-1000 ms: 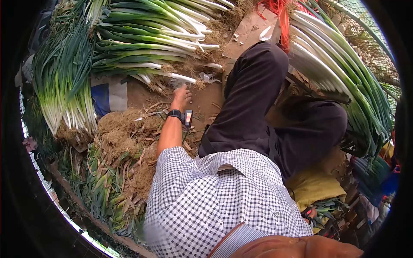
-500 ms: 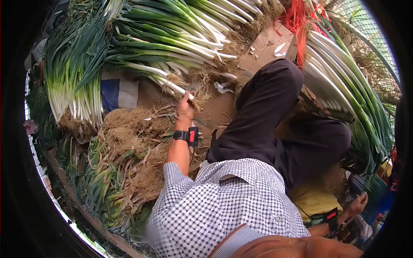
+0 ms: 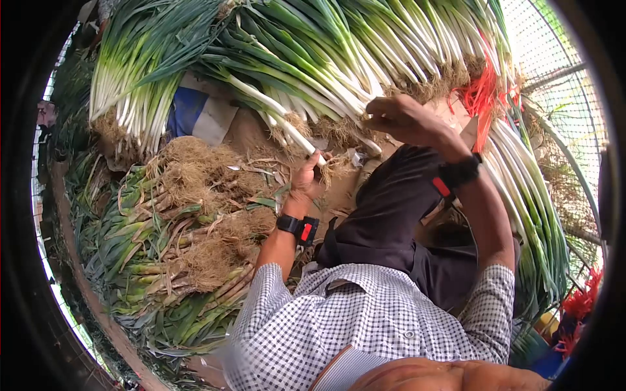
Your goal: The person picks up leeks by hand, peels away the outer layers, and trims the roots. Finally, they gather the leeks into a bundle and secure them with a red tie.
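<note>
My left hand [image 3: 308, 176] is closed around the white lower end of a leek [image 3: 287, 130], just above its stringy roots. That leek lies slanted, its green leaves running up into the pile of leeks [image 3: 313, 58]. Up and to the right, my right hand [image 3: 411, 120] hangs above my bent knee, in front of the pile's root ends. Its fingers are loosely bent, with a gap between thumb and forefinger and nothing visible in them. Whether it touches any leek behind it I cannot tell.
Another bunch of leeks [image 3: 143, 91] lies at the upper left, beside blue and white sheeting [image 3: 189, 114]. Smaller, wilted leeks with matted roots [image 3: 208, 257] are heaped at my left. On the right lie long leeks [image 3: 521, 182] and red plastic strips [image 3: 482, 91] near a mesh wall [image 3: 554, 58].
My right hand has come up from the lower right to beside the pile's roots. The left hand keeps its hold on the leek. The view has shifted, so the scene sits differently in frame.
</note>
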`<state>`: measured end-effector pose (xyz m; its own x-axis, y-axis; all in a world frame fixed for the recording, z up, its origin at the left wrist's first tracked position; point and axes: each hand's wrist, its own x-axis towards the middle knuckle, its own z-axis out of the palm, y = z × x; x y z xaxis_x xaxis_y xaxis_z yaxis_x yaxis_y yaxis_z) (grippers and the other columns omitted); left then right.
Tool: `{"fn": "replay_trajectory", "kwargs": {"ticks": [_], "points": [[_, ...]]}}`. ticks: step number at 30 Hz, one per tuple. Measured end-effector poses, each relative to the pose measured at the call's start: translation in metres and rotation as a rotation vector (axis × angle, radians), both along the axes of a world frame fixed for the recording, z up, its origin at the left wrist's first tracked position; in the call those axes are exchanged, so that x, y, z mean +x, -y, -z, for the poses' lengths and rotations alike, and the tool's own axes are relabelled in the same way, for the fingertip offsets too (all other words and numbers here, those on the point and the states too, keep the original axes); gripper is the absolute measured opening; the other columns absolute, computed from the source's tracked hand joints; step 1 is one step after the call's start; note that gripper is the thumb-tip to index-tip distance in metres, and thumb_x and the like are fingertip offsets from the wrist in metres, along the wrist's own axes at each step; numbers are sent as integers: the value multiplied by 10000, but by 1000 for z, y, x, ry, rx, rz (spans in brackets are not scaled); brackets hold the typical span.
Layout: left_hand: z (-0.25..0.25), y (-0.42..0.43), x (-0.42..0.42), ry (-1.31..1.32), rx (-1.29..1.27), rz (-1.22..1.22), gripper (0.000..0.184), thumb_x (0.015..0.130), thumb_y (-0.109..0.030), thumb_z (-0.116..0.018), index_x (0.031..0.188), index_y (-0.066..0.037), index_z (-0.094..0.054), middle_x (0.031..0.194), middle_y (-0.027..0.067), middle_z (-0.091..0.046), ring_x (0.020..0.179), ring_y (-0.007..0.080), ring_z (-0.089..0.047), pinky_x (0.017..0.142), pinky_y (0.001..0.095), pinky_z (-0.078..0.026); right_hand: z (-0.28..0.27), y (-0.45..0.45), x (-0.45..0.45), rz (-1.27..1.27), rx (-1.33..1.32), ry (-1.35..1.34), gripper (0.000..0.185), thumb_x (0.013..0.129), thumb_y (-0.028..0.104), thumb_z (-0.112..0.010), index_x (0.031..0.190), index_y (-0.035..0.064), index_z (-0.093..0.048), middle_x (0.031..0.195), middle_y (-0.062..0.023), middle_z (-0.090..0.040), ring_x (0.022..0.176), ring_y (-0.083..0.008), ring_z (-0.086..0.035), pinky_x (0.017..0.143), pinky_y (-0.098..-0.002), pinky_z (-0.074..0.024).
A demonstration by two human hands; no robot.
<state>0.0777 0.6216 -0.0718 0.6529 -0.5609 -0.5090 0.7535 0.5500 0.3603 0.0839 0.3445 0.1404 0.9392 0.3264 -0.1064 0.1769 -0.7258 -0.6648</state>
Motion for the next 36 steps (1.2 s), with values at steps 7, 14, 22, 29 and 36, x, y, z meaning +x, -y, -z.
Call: {"fn": "replay_trajectory", "kwargs": {"ticks": [7, 14, 22, 29, 36], "points": [[-3, 9, -8, -61, -65, -148, 154, 978, -204, -638, 1020, -67, -585, 924, 61, -644, 856, 171, -629, 825, 306, -541, 153, -91, 150, 32, -101, -162, 468, 954, 424, -581, 983, -41, -618, 842, -223, -645, 781, -345, -627, 714, -450, -480], [0, 21, -5, -8, -176, -109, 174, 994, -240, -583, 1113, -120, -628, 1007, 25, -651, 945, 195, -619, 899, 359, -480, 290, -163, 155, 213, 67, -263, 429, 956, 373, -560, 840, -22, -682, 743, -175, -674, 673, -331, -655, 671, -468, -525], [53, 35, -12, -132, -128, -59, 202, 1026, -180, -536, 1162, -32, -515, 983, 102, -643, 934, 225, -630, 902, 375, -520, 128, -112, 197, 266, 269, -42, 320, 907, 269, -585, 706, 41, -683, 620, -153, -632, 487, -277, -617, 510, -417, -505], [51, 60, -2, -189, -112, -180, 266, 1033, -276, -535, 1128, -29, -560, 944, 74, -651, 876, 194, -634, 849, 340, -527, 79, -87, 103, 38, 103, 231, 178, 882, 132, -583, 776, 9, -656, 638, -183, -608, 551, -299, -610, 548, -411, -473], [-16, 50, -4, -175, -218, -165, 486, 1014, -541, -458, 1134, -80, -555, 1012, 60, -643, 956, 201, -614, 887, 355, -507, 110, -79, -8, 37, -348, 7, 157, 822, 139, -574, 723, 49, -655, 643, -191, -635, 641, -388, -657, 590, -472, -521]]}}
